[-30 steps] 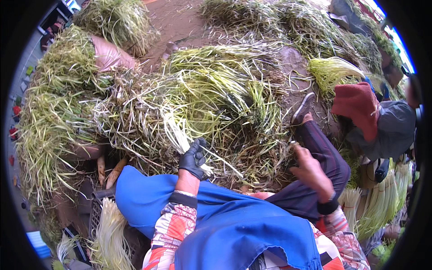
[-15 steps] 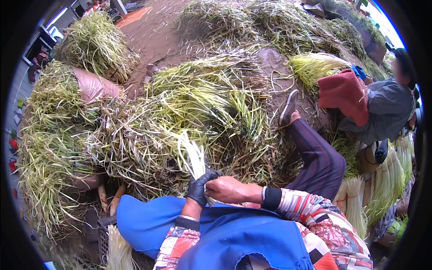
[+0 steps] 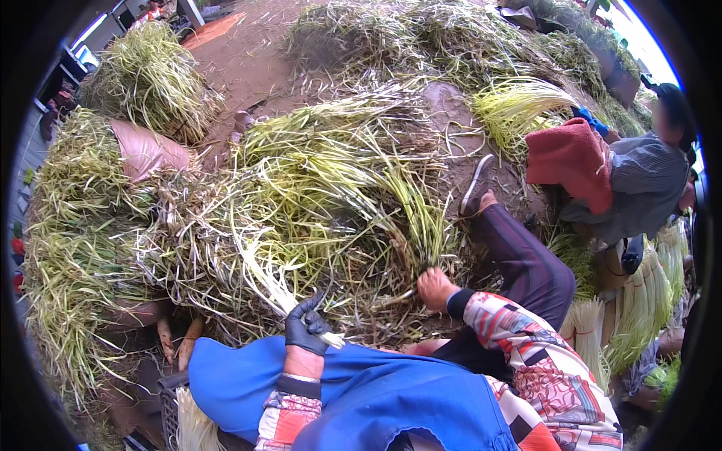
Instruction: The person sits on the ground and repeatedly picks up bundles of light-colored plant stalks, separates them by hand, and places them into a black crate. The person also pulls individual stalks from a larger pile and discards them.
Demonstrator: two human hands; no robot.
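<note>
My left hand (image 3: 307, 327), in a black glove, is closed round a small bunch of pale blanched chives (image 3: 269, 286). The white ends stick out below my fist, and the long leaves point up and left. My bare right hand (image 3: 436, 289) is at the near right edge of a loose heap of yellow-green chives (image 3: 331, 173). Its fingers are bent together at the base of an upright tuft (image 3: 414, 225); the fingertips are partly hidden. A blue apron (image 3: 376, 391) covers my lap.
Bundled pale chives (image 3: 587, 327) stand at the right, and more lie in a dark crate (image 3: 169, 406) at lower left. A co-worker (image 3: 647, 173) sits at the right beside a red cloth (image 3: 569, 161). Taller heaps (image 3: 150, 79) rise at the back left.
My right hand has left the bunch and moved right to the heap's tuft. My left hand has shifted slightly left and down, and its bunch now tilts further left.
</note>
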